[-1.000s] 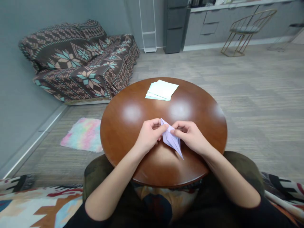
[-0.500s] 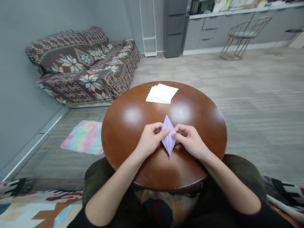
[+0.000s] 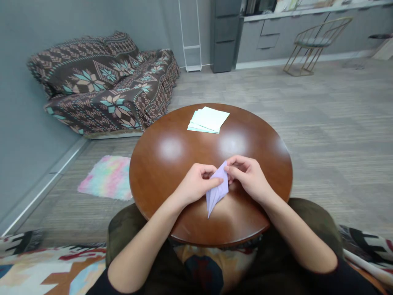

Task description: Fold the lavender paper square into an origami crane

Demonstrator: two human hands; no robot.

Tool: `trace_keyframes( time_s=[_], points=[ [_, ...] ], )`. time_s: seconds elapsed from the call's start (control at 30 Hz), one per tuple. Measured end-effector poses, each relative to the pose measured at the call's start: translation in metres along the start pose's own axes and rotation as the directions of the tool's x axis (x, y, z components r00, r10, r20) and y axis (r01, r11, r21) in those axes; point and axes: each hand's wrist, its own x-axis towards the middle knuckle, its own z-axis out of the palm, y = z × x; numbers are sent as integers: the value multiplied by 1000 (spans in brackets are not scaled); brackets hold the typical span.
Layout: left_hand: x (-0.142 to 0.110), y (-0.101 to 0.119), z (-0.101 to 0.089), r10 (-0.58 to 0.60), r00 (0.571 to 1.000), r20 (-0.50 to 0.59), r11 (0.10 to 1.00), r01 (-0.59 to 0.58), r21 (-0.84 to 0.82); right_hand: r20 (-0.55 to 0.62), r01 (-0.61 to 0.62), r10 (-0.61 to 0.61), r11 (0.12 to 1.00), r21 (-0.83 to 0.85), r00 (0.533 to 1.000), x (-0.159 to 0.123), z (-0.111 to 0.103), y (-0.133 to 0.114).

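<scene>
A piece of folded purple origami paper (image 3: 218, 191) is held between both hands over the near half of a round brown table (image 3: 159, 180). It has a long diamond shape, tilted, with its split lower point towards me and to the left. My left hand (image 3: 198, 182) pinches its left side, thumb on top and fingers behind. At the upper right tip, my right hand (image 3: 245, 174) grips the paper between thumb and forefinger. The fingertips under the paper are partly hidden.
Several sheets of pale green paper (image 3: 210, 119) lie fanned at the table's far side. Beyond stand a sofa (image 3: 110, 86) under a patterned cover, a gold-framed chair (image 3: 313, 43) and grey cabinets. A fluffy pastel rug (image 3: 106, 178) lies left of the table.
The purple paper has turned clockwise from nearly upright, its top tip now to the right and its lower point to the left. My right hand has shifted to the upper tip.
</scene>
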Motion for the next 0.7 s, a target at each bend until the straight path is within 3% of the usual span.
trace_keyframes(
  time_s=[0.37, 0.57, 0.7],
  points=[
    [0, -2, 0, 27, 1000, 7, 1000, -27, 16, -50, 16, -15, 1000, 23, 999, 0, -1, 3],
    [0, -2, -1, 4, 1000, -5, 1000, -4, -6, -14, -29, 30, 998, 48, 999, -1, -3, 3],
    [0, -2, -1, -14, 999, -34, 1000, 14, 0, 69, -48, 47, 999, 20, 997, -2, -3, 0]
  ],
)
